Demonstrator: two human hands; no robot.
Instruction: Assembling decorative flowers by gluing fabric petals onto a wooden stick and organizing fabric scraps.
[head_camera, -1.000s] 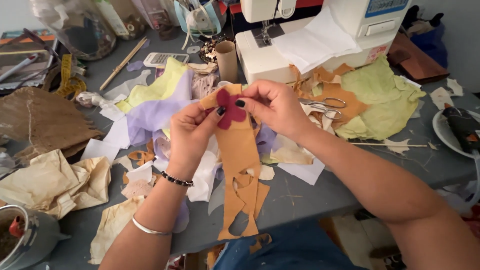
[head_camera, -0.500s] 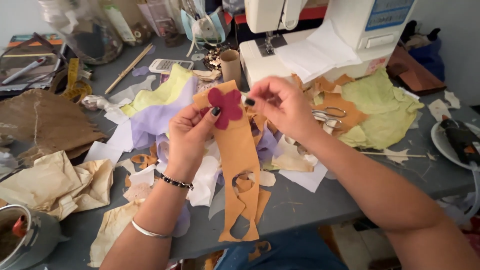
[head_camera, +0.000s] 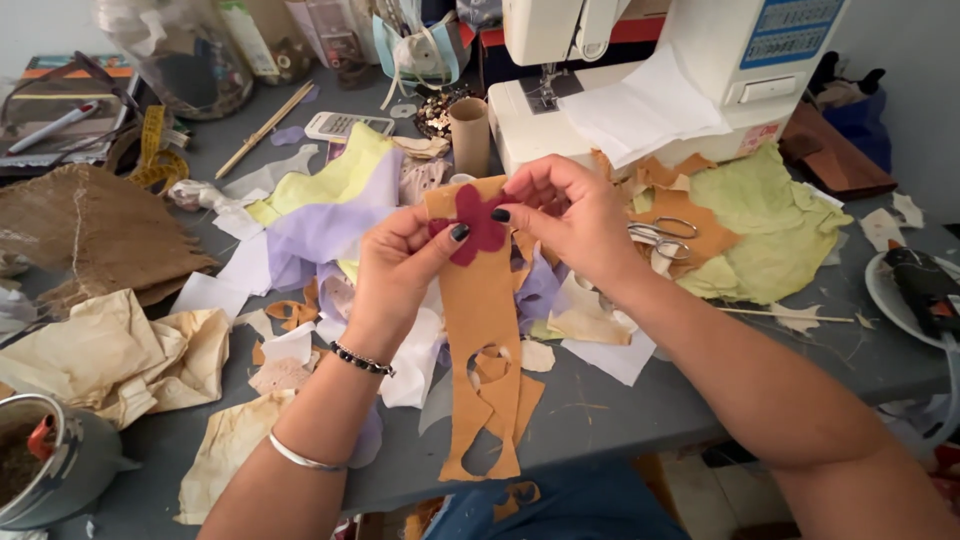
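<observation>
Felt flower: dark red flower, pinched at both sides, lying against the top of the strip.
Strip: tan felt strip with cut-out holes, hanging down over the tabletop edge.
Left hand: left hand closed, thumb on the flower and strip.
Right hand: right hand closed, fingertips nipping the flower's right edge.
Nearby: scissors on orange scraps; white sewing machine behind.

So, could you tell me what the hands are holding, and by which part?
Both hands pinch a dark red flower-shaped cutout against the top end of an orange fabric strip: left hand at the flower's left petal, right hand at its right.
</observation>
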